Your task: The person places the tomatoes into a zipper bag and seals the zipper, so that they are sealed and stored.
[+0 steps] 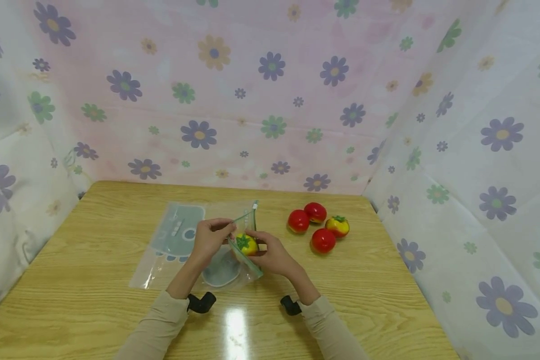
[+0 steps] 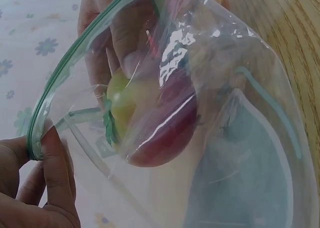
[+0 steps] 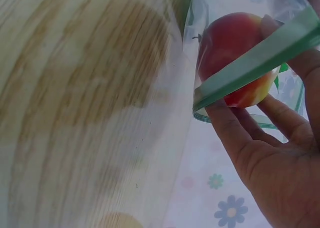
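A clear zip bag (image 1: 177,235) printed with a blue-grey design lies on the table, its green-edged mouth raised and held apart. My left hand (image 1: 208,239) pinches the far-left part of the green zip edge (image 2: 59,76) between thumb and fingers. At the opening, my right hand (image 1: 272,254) grips a yellow-and-red tomato (image 1: 250,245) with a green leafy top. The left wrist view shows this tomato (image 2: 162,120) through the clear film. In the right wrist view, the zip strip (image 3: 250,65) crosses in front of the tomato, and the right fingers (image 3: 227,123) curve round its underside.
To the right of the bag sit several other tomatoes: red ones (image 1: 323,241) and a yellow-and-red one (image 1: 337,226) with a green top. The wood-grain table (image 1: 94,260) is bordered by flowered cloth (image 1: 234,100) at the back and sides.
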Action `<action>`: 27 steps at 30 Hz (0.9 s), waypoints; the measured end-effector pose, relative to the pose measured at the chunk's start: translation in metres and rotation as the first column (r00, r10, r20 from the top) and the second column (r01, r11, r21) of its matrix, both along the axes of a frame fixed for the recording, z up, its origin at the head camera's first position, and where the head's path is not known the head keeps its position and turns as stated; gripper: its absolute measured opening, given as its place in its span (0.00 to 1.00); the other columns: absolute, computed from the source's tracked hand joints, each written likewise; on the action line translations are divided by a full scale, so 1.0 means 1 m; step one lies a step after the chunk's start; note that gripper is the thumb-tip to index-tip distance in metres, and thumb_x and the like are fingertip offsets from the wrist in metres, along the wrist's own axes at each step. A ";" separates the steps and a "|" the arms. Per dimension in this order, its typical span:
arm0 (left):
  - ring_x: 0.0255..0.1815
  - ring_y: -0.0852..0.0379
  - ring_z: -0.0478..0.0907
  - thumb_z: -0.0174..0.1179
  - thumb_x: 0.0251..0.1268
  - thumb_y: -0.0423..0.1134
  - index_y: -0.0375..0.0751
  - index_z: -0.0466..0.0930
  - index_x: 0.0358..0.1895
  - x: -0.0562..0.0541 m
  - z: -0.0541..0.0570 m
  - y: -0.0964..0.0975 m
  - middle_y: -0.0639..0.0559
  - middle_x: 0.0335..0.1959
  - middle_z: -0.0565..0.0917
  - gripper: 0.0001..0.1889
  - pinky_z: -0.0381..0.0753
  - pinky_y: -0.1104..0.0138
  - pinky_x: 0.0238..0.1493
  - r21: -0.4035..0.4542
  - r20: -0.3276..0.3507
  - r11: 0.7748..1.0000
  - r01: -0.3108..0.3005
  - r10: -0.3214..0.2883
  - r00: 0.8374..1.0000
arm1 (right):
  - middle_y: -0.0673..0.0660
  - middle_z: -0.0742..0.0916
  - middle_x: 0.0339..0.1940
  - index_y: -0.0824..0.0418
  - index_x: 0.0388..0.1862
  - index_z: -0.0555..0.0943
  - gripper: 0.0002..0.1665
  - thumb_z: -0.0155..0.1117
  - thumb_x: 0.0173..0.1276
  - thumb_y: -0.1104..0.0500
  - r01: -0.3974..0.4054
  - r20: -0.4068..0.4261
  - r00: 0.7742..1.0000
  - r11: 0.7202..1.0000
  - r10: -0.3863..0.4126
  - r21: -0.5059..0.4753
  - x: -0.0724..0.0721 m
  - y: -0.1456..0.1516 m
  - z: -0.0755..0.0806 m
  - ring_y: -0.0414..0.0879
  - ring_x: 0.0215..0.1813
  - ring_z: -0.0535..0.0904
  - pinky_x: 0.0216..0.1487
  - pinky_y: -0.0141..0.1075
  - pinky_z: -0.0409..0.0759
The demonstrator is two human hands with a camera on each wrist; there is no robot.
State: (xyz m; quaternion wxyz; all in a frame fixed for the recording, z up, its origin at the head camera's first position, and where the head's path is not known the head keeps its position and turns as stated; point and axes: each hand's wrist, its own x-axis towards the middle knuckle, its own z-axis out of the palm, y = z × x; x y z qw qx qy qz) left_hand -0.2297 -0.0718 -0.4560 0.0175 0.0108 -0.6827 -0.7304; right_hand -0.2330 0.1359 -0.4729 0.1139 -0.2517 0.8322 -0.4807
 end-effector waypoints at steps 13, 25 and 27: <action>0.24 0.62 0.81 0.63 0.72 0.32 0.24 0.83 0.52 -0.001 -0.005 0.002 0.35 0.37 0.87 0.13 0.85 0.72 0.30 0.003 -0.016 1.000 0.025 -0.025 1.000 | 0.63 0.72 0.76 0.66 0.77 0.65 0.40 0.68 0.68 0.70 -0.077 0.072 0.994 0.996 0.080 -0.041 -0.002 -0.001 0.004 0.63 0.70 0.73 0.60 0.43 0.84; 0.23 0.63 0.80 0.62 0.73 0.31 0.24 0.83 0.53 -0.001 -0.006 0.001 0.36 0.41 0.86 0.13 0.83 0.72 0.28 -0.003 -0.025 0.999 0.032 -0.032 0.999 | 0.63 0.72 0.74 0.65 0.77 0.66 0.39 0.67 0.68 0.71 -0.121 0.086 0.988 0.989 0.128 -0.081 -0.004 0.002 0.002 0.63 0.70 0.73 0.61 0.42 0.83; 0.23 0.63 0.80 0.62 0.73 0.31 0.23 0.83 0.53 -0.002 -0.006 0.000 0.36 0.40 0.86 0.13 0.83 0.73 0.28 -0.003 -0.030 0.999 0.033 -0.033 0.999 | 0.62 0.72 0.75 0.64 0.77 0.66 0.39 0.66 0.69 0.71 -0.109 0.089 0.989 0.989 0.118 -0.098 -0.005 0.002 0.001 0.62 0.70 0.72 0.60 0.40 0.83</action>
